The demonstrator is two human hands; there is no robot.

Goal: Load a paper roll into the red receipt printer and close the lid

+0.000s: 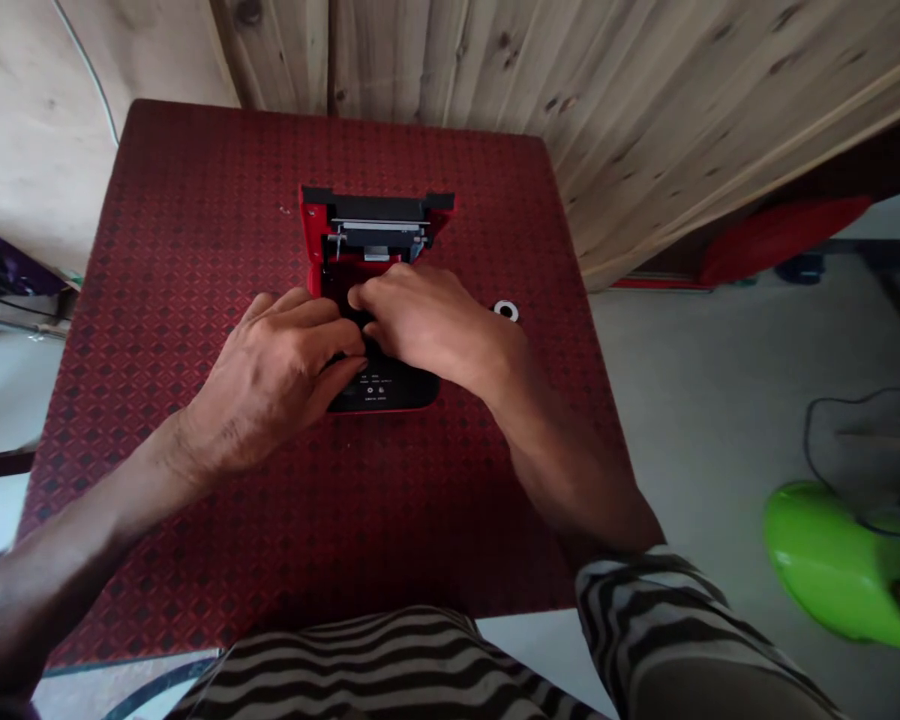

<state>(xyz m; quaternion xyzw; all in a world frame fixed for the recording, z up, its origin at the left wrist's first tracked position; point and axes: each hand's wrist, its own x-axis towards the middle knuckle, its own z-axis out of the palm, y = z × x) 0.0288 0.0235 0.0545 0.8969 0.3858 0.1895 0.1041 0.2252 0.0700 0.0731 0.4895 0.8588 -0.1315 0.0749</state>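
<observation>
A red and black device that looks like a label printer (pixel 385 392) lies on the table, its hinged lid (pixel 379 210) raised at the far side. White printed marks show on its black near end. My left hand (pixel 281 350) is at the printer's left side, with thumb and forefinger closed together over its edge. From the right, my right hand (pixel 420 315) reaches over the open compartment with fingers curled down into it. Whatever lies between the right fingertips is hidden. Right of that wrist sits a small white ring-shaped roll (pixel 506 310) with a dark centre.
The red patterned table (pixel 210 200) stands against a wooden plank wall (pixel 570 90). On the floor to the right are a bright green plastic object (pixel 832 560) and a dark cable (pixel 808 430). A red object (pixel 780 238) lies farther back.
</observation>
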